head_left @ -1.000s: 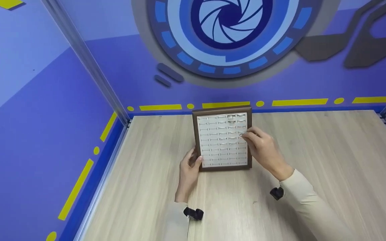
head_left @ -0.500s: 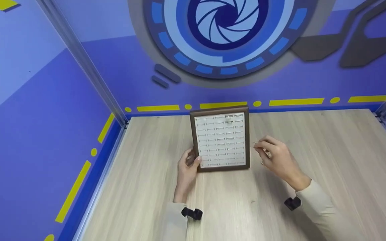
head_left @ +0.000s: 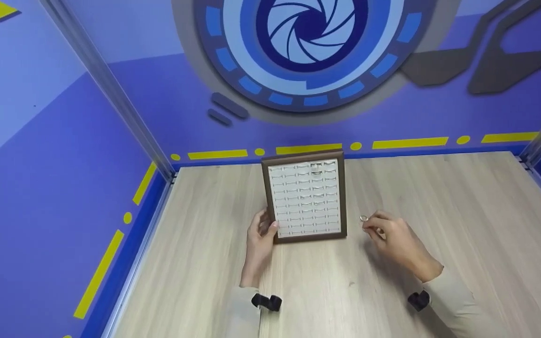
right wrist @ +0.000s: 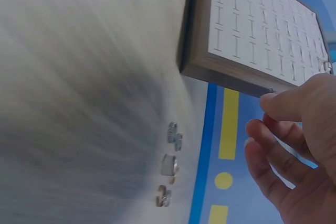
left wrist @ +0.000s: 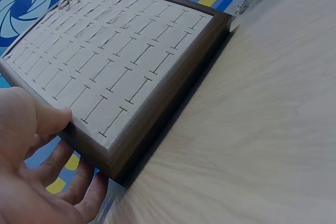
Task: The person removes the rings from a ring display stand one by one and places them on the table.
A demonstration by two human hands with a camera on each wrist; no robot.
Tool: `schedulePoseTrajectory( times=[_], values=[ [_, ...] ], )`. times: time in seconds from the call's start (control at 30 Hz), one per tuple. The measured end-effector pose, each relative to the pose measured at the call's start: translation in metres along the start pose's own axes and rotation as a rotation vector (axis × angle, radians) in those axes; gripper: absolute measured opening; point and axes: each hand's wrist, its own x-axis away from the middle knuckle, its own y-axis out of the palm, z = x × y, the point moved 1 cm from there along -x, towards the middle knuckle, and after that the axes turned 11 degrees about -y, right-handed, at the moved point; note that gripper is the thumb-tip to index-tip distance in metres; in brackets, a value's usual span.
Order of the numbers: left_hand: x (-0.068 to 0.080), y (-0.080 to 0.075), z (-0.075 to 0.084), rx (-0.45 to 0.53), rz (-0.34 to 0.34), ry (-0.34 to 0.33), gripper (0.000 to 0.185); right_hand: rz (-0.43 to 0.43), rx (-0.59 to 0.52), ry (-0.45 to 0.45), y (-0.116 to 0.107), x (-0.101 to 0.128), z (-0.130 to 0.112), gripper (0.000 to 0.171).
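Note:
A brown-framed ring display tray (head_left: 303, 239) with a white slotted pad stands tilted up on the table. My left hand (head_left: 259, 241) grips its lower left edge, thumb on the front and fingers behind, as the left wrist view also shows. To the right of the tray, my right hand (head_left: 399, 241) pinches a small silver ring (head_left: 363, 218) between thumb and fingertips, apart from the pad. Another ring (left wrist: 64, 4) sits in a slot near the pad's top. Most other slots hold nothing.
Several silvery rings (left wrist: 248, 1) lie on the table beyond the tray's right side, with a wide ring (right wrist: 169, 165) among them in the right wrist view. A blue panel wall (head_left: 233, 136) closes off the back, and a metal post (head_left: 106, 84) stands at the left corner.
The right hand has moved away from the tray's right column, rightward and toward the person, with the ring in its fingertips. The left hand keeps its grip on the tray.

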Motion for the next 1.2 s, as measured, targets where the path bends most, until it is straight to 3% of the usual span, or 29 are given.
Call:
schedulePoseTrajectory(
  times=[0.3, 0.57, 0.97, 1.2],
  values=[
    [0.004, -0.002, 0.0, -0.017, -0.028, -0.024, 0.053, -0.082, 0.026, 0.026, 0.008, 0.018, 0.004, 0.02],
    [0.004, -0.002, 0.0, -0.026, -0.041, -0.027, 0.051, -0.149, 0.117, 0.072, 0.014, 0.028, 0.009, 0.015],
    [0.003, -0.002, -0.001, -0.033, -0.039, -0.044, 0.054, -0.184, 0.103, 0.136, 0.017, 0.032, 0.013, 0.015],
    [0.0, -0.001, -0.001, -0.036, -0.036, 0.003, 0.052, -0.199, 0.095, 0.147, 0.019, 0.032, 0.017, 0.016]
  ],
)
